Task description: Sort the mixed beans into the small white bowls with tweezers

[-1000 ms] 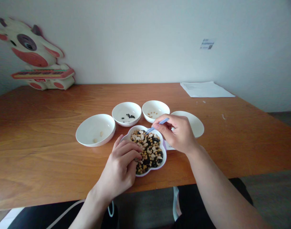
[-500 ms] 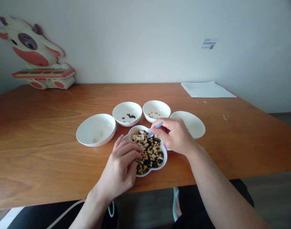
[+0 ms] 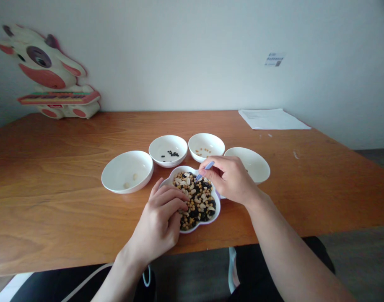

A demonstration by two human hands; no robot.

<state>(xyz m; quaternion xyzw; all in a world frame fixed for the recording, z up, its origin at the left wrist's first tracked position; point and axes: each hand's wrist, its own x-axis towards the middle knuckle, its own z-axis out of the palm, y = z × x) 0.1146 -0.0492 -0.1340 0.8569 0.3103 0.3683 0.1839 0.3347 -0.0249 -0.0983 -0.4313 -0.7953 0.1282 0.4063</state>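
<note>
A wooden table (image 3: 53,197) bears 4 white bowls (image 3: 157,147), 1 scalloped dish (image 3: 218,208), papers (image 3: 272,120), 1 cow toy (image 3: 55,79).

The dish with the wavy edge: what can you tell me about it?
The dish is white and lobed, smooth like plastic or ceramic, with lilac at its right edge. It sits upright on the table, holding a mix of pale, yellowish and black pieces. The left hand covers its left side; a blue tool points into its far part.
</note>
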